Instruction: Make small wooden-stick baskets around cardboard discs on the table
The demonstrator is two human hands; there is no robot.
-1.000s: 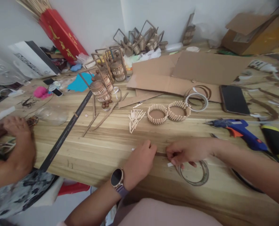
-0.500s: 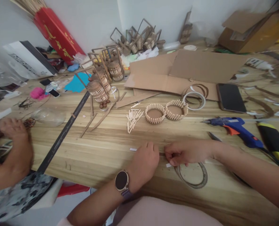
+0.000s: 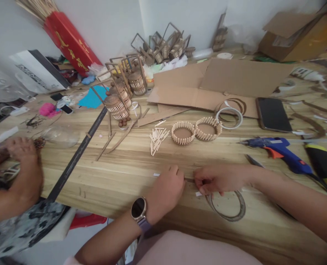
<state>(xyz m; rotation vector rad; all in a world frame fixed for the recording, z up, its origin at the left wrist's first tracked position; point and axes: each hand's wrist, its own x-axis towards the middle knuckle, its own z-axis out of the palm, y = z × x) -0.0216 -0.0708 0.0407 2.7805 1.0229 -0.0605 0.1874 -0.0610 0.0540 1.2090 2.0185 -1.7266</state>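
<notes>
A thin brown strip [image 3: 190, 180] spans the gap between my two hands, low over the wooden table. My left hand [image 3: 165, 189], with a watch on its wrist, is closed at the strip's left end, fingertips turned down and mostly hidden. My right hand [image 3: 214, 179] pinches the strip between thumb and curled fingers. Below that hand lies a loose coil of the brown strip [image 3: 242, 208]. One small white paper piece [image 3: 199, 194] shows under my right fingers, and another white scrap [image 3: 156, 175] lies beyond my left hand.
Two round stick-walled rings [image 3: 183, 133] and a pile of short sticks [image 3: 158, 140] lie ahead. At right are a blue glue gun [image 3: 279, 149], a phone [image 3: 274, 114] and a tape roll [image 3: 229, 118]. Small lidded baskets [image 3: 116, 106] stand back left. Another person's hand [image 3: 22, 148] is far left.
My left hand has shifted slightly left, so a bit more strip shows between the hands. My right hand keeps its pinch. The whole view has moved a little.
</notes>
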